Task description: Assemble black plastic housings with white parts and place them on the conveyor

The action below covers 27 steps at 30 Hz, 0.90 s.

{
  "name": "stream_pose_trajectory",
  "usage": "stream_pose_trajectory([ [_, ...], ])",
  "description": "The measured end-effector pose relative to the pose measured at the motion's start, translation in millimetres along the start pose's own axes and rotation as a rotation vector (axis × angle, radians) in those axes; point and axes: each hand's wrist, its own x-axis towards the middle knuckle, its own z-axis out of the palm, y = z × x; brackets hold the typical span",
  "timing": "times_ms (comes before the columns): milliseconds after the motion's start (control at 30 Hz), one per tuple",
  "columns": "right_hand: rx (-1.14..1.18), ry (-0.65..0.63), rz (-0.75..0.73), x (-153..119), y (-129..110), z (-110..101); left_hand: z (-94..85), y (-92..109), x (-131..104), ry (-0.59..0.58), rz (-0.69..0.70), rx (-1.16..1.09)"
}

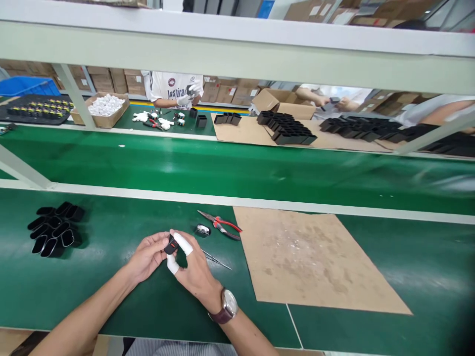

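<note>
Between my two hands is a small black plastic housing (171,245) with a red mark on its face. My left hand (147,258) pinches it from the left side. On the right, my right hand (195,264) grips it with the thumb and a finger, both wrapped in white covers. A wristwatch is on my right wrist. Just beyond that hand lies a small black and white part (203,230). Long-nose pliers (220,225) with red and black handles rest beside it. Metal tweezers (217,260) lie partly behind my right hand.
Several black oval sleeves (55,230) stand grouped at the left. A stained cardboard sheet (304,257) covers part of the table at right. A green belt (222,170) runs beyond, under a shelf frame. Across it, co-workers (174,89) handle parts near rows of black housings (285,128).
</note>
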Motion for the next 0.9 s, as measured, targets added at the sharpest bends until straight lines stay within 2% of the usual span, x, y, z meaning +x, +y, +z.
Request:
stream_pose_trajectory([
  [133, 0.015, -0.064, -0.002, -7, 2, -7, -1.0, -3, -1, 0.080, 0.025, 0.068],
  [233, -0.050, -0.143, 0.007, -11, 14, -31, -4.5, -2, 2, 0.098, 0.059, 0.216],
  [300, -0.135, -0.097, 0.046, -14, 28, -55, -8.3, 7, 12, 0.110, 0.144, 0.419],
  [367, -0.204, -0.018, 0.130, -18, 43, -76, -12.0, 27, 31, 0.126, 0.309, 0.706],
  [467, -0.230, 0.027, 0.215, -24, 60, -92, -15.3, 73, 76, 0.226, 0.614, 1.185],
  [600, -0.214, 0.000, 0.237, -27, 72, -84, -17.5, 137, 134, 0.442, 0.721, 1.327],
  [667, -0.225, -0.007, 0.227, -27, 76, -76, -17.6, 154, 150, 0.520, 0.733, 1.376],
  [733, -0.232, -0.006, 0.216, -26, 79, -72, -15.5, 153, 154, 0.577, 0.752, 1.415],
  [800, -0.226, -0.005, 0.213, -25, 79, -72, -9.9, 135, 144, 0.600, 0.819, 1.441],
  [867, -0.207, -0.014, 0.192, -23, 74, -76, -0.7, 104, 119, 0.493, 0.905, 1.452],
  [900, -0.189, -0.023, 0.166, -21, 70, -78, 5.1, 87, 103, 0.333, 0.918, 1.436],
])
